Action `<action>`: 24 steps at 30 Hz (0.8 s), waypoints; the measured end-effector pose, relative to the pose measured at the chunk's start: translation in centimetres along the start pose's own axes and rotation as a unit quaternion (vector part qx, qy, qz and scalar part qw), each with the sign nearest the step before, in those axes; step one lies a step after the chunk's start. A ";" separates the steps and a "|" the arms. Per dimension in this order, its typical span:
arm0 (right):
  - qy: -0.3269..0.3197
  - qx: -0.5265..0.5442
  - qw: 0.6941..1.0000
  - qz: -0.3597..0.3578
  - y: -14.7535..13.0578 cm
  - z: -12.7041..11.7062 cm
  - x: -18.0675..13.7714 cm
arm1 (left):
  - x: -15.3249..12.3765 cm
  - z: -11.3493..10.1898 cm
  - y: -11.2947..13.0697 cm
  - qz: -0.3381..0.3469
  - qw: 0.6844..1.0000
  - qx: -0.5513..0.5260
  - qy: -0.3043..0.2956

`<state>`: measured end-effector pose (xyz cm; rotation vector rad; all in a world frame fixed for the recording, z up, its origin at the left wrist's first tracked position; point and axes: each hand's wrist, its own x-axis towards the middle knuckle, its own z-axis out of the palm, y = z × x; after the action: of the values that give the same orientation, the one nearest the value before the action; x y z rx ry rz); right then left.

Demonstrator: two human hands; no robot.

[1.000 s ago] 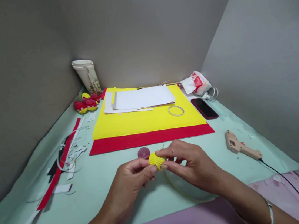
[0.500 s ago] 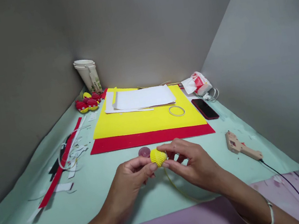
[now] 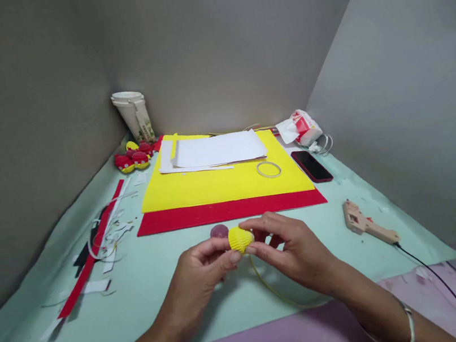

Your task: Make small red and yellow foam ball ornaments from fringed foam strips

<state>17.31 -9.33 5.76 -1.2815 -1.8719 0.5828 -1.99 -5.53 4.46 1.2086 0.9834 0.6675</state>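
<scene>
Between both hands, above the front of the table, is a small yellow ribbed piece (image 3: 241,240), rounded like a little cap. My left hand (image 3: 208,265) pinches its left side with thumb and fingertips. On the right side, my right hand (image 3: 286,245) grips it between thumb and index finger. A thin yellow strip (image 3: 266,285) trails below it and curves rightward across the cloth. Just behind the left fingertips shows a round purplish disc (image 3: 219,232), partly hidden by the hand; whether it touches the fingers I cannot tell.
Yellow sheets (image 3: 213,187) over a red sheet (image 3: 234,210) carry white paper (image 3: 220,149) and a ring (image 3: 269,169). Left lie red strips (image 3: 95,254) and scraps, with red-yellow pieces (image 3: 132,161) near a white cup (image 3: 134,116). Right are a phone (image 3: 312,166) and a corded glue gun (image 3: 368,223).
Both hands keep the same hold on the yellow piece. The whole view has shifted very slightly; nothing else visibly differs.
</scene>
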 end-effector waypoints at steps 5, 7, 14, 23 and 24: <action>-0.017 -0.005 1.000 -0.001 0.1 -0.2 0.0 | 0.0 -0.1 -0.3 0.007 1.000 0.005 0.014; -0.023 -0.013 1.000 0.002 0.1 -0.3 -0.1 | 0.1 -0.1 -0.5 0.002 1.000 -0.012 0.016; -0.024 -0.010 0.999 -0.034 0.1 -0.3 -0.1 | 0.2 -0.1 -0.7 -0.009 0.999 -0.054 0.000; -0.029 0.004 0.999 -0.038 -0.1 -0.3 -0.1 | 0.1 -0.2 -0.8 -0.007 0.999 -0.049 -0.012; -0.030 0.004 0.999 -0.038 -0.1 -0.3 -0.1 | 0.1 -0.2 -0.7 -0.005 0.999 -0.046 -0.012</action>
<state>17.53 -9.48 6.02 -1.1928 -1.9561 0.5937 -2.15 -5.54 3.70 1.1270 0.9278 0.6813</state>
